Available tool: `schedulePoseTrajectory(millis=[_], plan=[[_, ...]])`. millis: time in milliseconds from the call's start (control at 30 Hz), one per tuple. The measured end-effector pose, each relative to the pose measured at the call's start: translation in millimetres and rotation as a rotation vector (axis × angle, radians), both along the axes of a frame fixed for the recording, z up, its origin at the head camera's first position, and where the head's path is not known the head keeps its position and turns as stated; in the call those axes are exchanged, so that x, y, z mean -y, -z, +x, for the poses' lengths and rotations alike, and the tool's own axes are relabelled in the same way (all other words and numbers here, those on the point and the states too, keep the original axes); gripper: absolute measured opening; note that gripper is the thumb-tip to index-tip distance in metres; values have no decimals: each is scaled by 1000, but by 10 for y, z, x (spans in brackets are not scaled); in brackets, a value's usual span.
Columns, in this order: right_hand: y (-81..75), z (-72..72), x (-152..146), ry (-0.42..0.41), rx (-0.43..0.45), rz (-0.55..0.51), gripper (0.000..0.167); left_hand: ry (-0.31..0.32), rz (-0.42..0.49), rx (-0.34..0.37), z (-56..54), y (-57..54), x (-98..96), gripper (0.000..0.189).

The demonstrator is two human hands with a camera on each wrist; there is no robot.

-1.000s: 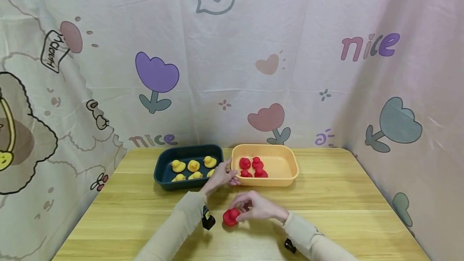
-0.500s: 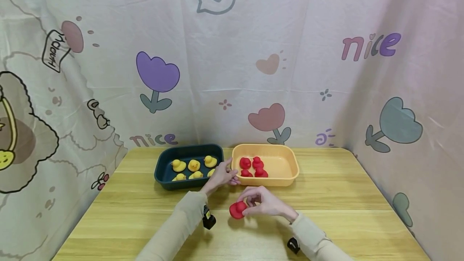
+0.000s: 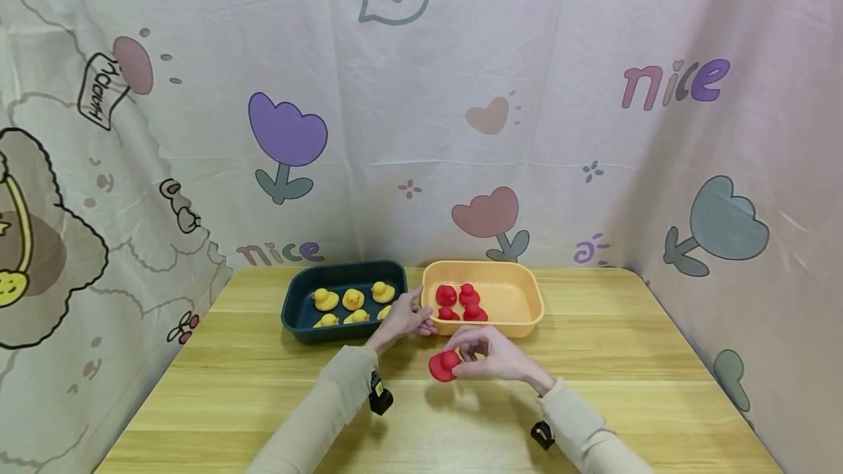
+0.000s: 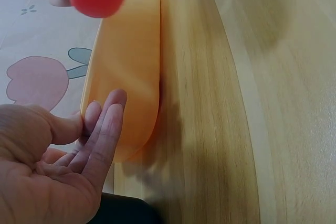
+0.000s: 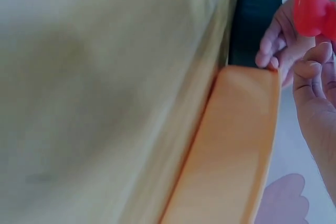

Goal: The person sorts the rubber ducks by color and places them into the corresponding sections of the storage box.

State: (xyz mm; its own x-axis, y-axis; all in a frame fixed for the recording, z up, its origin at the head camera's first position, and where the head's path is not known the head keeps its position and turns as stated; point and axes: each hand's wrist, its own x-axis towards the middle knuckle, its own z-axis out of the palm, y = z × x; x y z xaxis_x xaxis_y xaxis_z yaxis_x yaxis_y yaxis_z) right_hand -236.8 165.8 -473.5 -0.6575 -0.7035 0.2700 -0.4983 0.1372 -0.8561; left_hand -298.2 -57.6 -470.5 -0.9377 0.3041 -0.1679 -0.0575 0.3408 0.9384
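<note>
My right hand pinches a red rubber duck between thumb and fingers, above the table in front of the trays. In the right wrist view the same red duck shows at the top right, at the fingertips. My left hand holds the left end of the light orange tray, thumb at the rim. Its fingers lie along the tray's outer wall in the left wrist view. Inside the orange tray, toward its left, sit several red ducks.
A dark blue-green tray stands left of the orange one, with several yellow rubber ducks in it; my left hand partly covers its right front corner. Behind both trays hangs a printed cloth. The wooden table extends around them.
My right hand has lifted the red duck off the table and carried it rightward and away from me, closer to the orange tray. My left hand keeps its place.
</note>
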Motion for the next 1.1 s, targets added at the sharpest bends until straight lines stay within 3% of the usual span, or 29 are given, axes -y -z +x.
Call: schedulePoseTrajectory(millis=[167, 600, 867, 1100], plan=[[-96, -61, -87, 21, -58, 9, 24, 6, 10, -2, -2, -3, 3, 69], [-294, -245, -316, 126, -81, 25, 26, 15, 40, -15, -1, 8, 8, 69], [-369, -371, -426, 151, -66, 10, 27, 10, 21, -13, -1, 6, 6, 70], [-378, -450, -534, 226, -41, 49, 27, 3, 6, 0, -6, 14, 2, 69]])
